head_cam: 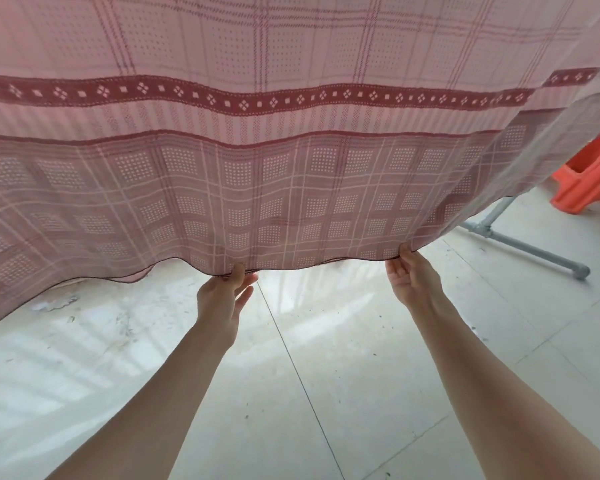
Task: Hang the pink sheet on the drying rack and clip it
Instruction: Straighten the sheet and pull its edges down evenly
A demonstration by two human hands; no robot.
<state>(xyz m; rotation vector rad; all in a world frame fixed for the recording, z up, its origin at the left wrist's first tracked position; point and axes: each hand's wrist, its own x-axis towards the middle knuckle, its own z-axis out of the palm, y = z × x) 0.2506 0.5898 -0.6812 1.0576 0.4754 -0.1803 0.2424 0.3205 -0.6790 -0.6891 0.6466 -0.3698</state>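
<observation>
Big pink sheet hanging down, filling the top of the view, top edge cut off. Left hand pinching the bottom hem, thumb in front, other fingers partly tucked behind the cloth. Right hand pinching the same hem further right, fingertips hidden by the cloth. Only a grey foot of the drying rack peeking out on the right. Orange stool half hidden behind the sheet. Shiny white floor below.

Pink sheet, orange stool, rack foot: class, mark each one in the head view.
pink sheet [257, 188], head view, on its checked lower panel.
orange stool [589, 174], head view, on its side wall.
rack foot [534, 249], head view, on the grey floor tube.
</observation>
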